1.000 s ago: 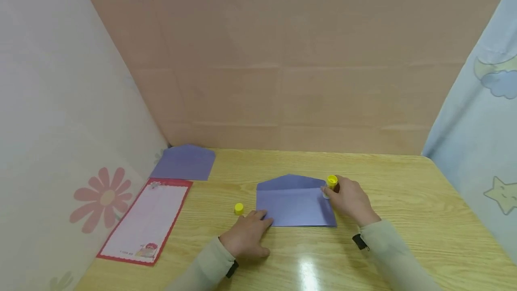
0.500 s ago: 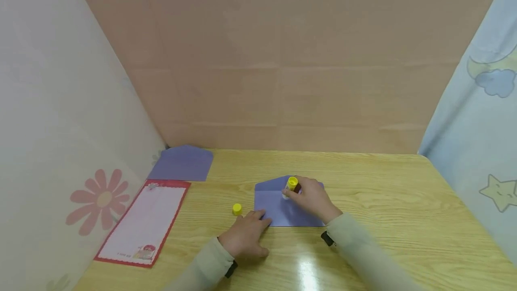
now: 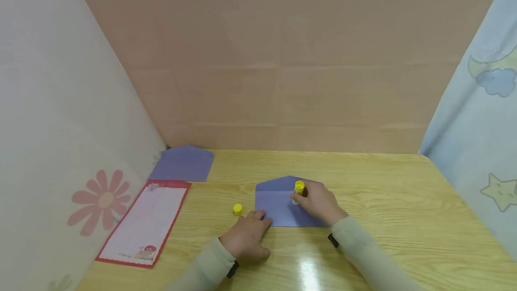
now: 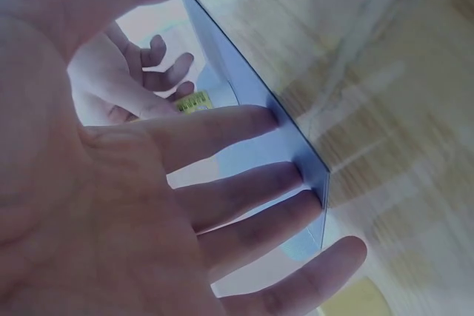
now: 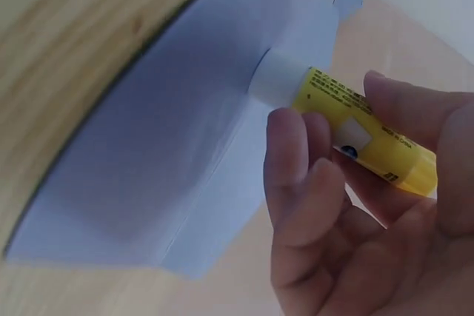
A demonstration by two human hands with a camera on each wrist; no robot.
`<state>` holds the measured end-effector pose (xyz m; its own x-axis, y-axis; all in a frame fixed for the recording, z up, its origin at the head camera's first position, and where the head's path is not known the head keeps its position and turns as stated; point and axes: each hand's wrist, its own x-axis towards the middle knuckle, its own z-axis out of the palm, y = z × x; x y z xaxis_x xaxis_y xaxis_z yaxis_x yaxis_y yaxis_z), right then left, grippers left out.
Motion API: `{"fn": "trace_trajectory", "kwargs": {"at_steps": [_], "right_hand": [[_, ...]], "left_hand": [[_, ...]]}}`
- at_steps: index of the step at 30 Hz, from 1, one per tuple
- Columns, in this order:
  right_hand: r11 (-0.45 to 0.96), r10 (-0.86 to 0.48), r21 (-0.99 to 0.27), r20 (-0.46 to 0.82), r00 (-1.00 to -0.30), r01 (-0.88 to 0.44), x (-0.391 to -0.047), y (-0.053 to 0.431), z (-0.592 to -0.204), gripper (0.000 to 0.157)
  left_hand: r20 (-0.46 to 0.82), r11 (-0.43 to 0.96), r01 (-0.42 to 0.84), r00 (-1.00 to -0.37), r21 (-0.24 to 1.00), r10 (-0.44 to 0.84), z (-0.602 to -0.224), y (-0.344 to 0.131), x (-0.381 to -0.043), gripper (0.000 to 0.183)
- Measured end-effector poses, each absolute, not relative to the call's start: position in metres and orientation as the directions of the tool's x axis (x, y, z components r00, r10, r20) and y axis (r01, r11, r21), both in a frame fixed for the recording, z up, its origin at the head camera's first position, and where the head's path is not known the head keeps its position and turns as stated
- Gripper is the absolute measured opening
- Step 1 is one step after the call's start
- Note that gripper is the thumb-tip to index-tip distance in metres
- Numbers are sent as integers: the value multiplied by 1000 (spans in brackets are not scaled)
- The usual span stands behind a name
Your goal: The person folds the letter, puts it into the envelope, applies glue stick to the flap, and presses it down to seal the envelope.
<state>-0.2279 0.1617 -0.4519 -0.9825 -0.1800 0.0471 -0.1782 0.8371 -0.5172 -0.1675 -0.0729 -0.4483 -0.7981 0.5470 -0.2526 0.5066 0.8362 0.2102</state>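
A purple envelope [image 3: 278, 210] lies on the table with its pointed flap spread out at the back. On its front left corner rest the straight fingertips of my left hand [image 3: 247, 235]. My right hand [image 3: 321, 201] holds a yellow glue stick [image 5: 363, 131] between thumb and fingers. In the right wrist view the stick's white end [image 5: 280, 78] meets the envelope's surface near the fold line. A yellow cap [image 3: 238, 209] stands just left of the envelope, close to my left fingers.
A second purple envelope [image 3: 183, 164] lies at the back left corner. In front of it is a white sheet with a red border [image 3: 143, 223]. A floral cloth wall [image 3: 81, 102] rises along the left side, and a brown paper wall [image 3: 278, 66] closes the back.
My right hand has moved the glue stick left from the envelope's right edge to its middle, then slightly back right. My left hand stays in place.
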Motion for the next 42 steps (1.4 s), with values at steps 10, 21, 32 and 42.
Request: {"fn": "trace_trajectory", "kwargs": {"at_steps": [10, 21, 32, 42], "right_hand": [[858, -108, -501, 37, -993, -112, -227, 179, -450, 29], [736, -163, -640, 147, -976, -219, -230, 142, -447, 23], [814, -152, -558, 65, -986, -162, -227, 131, -455, 28], [883, -66, -464, 30, -997, -72, -225, 157, -448, 28]], "left_hand": [[-254, 831, 507, -793, 227, 553, -447, -75, -168, 78], [-293, 834, 501, -782, 232, 551, -447, -76, -172, 79], [-290, 832, 510, -780, 219, 555, -447, -74, -172, 78], [-278, 833, 509, -786, 216, 553, -449, -75, -172, 78]]}}
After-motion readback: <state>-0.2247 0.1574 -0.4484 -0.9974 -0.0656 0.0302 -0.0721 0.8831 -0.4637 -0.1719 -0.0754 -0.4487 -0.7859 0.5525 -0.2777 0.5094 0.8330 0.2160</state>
